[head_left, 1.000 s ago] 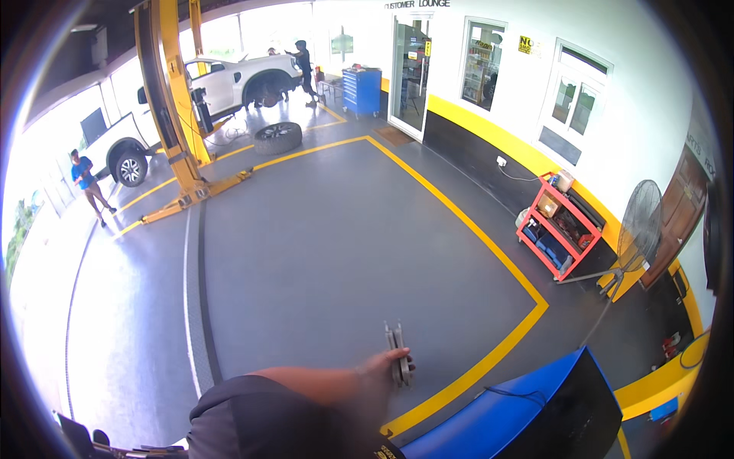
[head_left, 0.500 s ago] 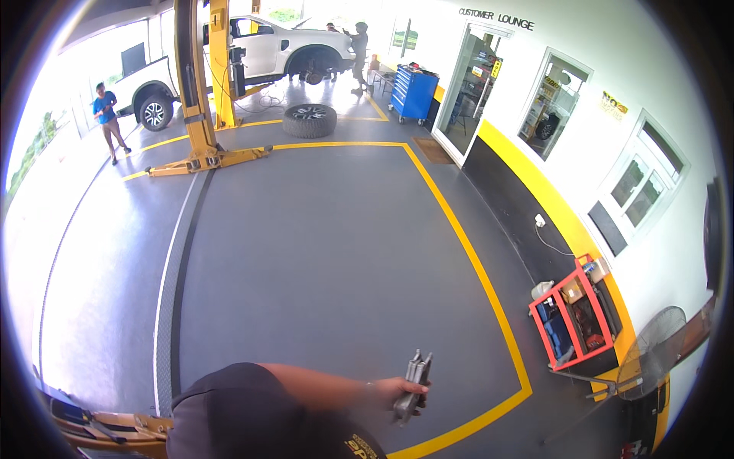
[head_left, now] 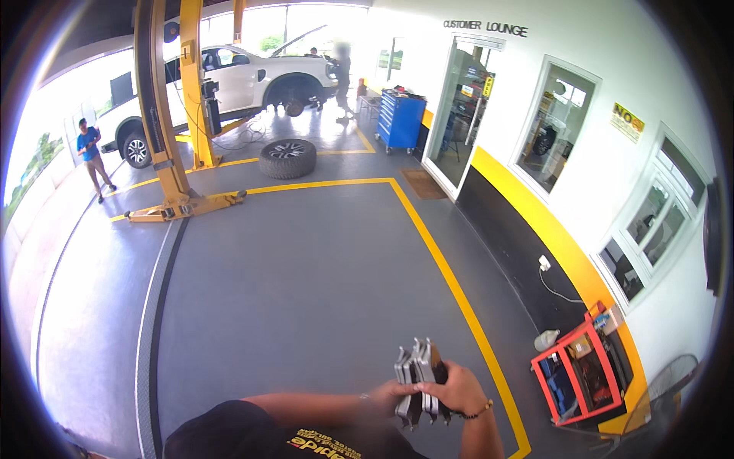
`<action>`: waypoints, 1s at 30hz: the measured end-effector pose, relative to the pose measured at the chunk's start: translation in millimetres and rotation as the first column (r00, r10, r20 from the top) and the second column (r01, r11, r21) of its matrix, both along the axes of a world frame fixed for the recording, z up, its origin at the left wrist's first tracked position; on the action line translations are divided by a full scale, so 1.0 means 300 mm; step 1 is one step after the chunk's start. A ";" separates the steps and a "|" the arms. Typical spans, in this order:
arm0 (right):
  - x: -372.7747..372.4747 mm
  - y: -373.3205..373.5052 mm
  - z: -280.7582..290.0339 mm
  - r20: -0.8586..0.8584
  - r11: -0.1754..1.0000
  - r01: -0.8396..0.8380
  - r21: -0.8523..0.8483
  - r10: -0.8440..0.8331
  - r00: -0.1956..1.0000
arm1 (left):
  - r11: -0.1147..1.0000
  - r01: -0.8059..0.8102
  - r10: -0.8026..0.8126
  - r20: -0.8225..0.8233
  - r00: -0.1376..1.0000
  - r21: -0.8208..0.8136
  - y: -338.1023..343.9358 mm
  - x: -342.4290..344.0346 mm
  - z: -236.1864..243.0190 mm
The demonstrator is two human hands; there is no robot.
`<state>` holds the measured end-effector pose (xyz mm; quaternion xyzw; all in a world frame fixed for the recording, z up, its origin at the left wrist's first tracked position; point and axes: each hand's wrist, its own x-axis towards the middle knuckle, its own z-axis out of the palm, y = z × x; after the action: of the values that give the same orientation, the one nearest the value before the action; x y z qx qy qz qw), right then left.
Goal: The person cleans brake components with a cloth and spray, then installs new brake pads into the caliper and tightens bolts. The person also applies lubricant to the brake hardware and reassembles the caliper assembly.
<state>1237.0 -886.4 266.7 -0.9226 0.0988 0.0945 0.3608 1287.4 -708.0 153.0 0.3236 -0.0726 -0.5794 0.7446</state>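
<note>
The white wall (head_left: 566, 37) bears black lettering (head_left: 485, 29); both hands (head_left: 390, 395) (head_left: 463, 392) hold brake pads (head_left: 422, 364).

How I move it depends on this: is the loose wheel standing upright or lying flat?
Lying flat: the loose wheel rests on the grey floor, spoked face up, tyre tread along its near side.

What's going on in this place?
Someone holds a stack of metal plates, possibly brake pads, in front of them, with the left hand and right hand both on it. Farther off, a white pickup stands by yellow lift posts, a front wheel off; a loose wheel lies flat nearby. Another person stands at the pickup's front.
</note>
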 end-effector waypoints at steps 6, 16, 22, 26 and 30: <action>0.796 0.006 0.000 -0.043 0.902 -0.401 -0.161 0.399 0.916 | 0.893 -0.442 0.425 -0.159 0.891 -0.092 -0.019 0.519 -0.107; 1.826 0.037 -0.055 -0.037 0.866 -0.499 -0.022 0.498 0.866 | 0.773 -0.625 0.629 0.003 0.777 -0.107 0.029 1.517 -0.076; 2.412 -0.115 -0.054 -0.052 0.929 -0.369 -0.039 0.367 0.929 | 0.830 -0.557 0.558 0.067 0.827 -0.045 -0.109 2.164 -0.061; 2.800 -0.160 -0.018 -0.120 0.943 -0.307 -0.127 0.293 0.949 | 0.845 -0.528 0.532 0.036 0.846 -0.082 -0.164 2.618 -0.245; 3.205 -0.234 0.035 -0.013 0.949 -0.314 -0.016 0.314 0.949 | 0.867 -0.493 0.498 0.109 0.860 -0.073 -0.244 3.105 -0.267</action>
<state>2198.6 -956.5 277.4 -0.9292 -0.0464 0.1546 0.3326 2219.0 -781.2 73.0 0.3507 -0.0455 -0.3458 0.8691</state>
